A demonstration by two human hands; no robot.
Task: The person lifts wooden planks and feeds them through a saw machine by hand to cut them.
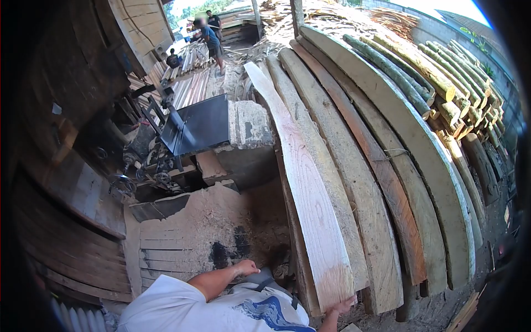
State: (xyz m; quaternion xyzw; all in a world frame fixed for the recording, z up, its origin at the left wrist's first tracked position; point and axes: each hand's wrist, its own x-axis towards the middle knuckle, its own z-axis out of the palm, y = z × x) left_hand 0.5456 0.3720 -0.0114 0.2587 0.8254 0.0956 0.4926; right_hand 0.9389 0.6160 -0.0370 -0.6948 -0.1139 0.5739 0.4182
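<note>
A long pale plank [310, 182] with a wavy edge lies lengthwise on top of a row of thick sawn boards. Its near end is in my right hand [343, 305], whose fingers close over the edge beside the end grain. My left hand [247, 268] is held in front of my body, fingers curled in, with nothing visible in it. Left of the plank stands a sawing machine with a dark flat table [202, 124], an upright post and handwheels below.
Several thick boards [354, 188] stretch away on the right, beside stacked round logs [442, 83]. Sawdust [193, 221] covers the slatted floor on the left. Farther back, a person in a blue shirt [210, 39] and others are among piles of cut wood.
</note>
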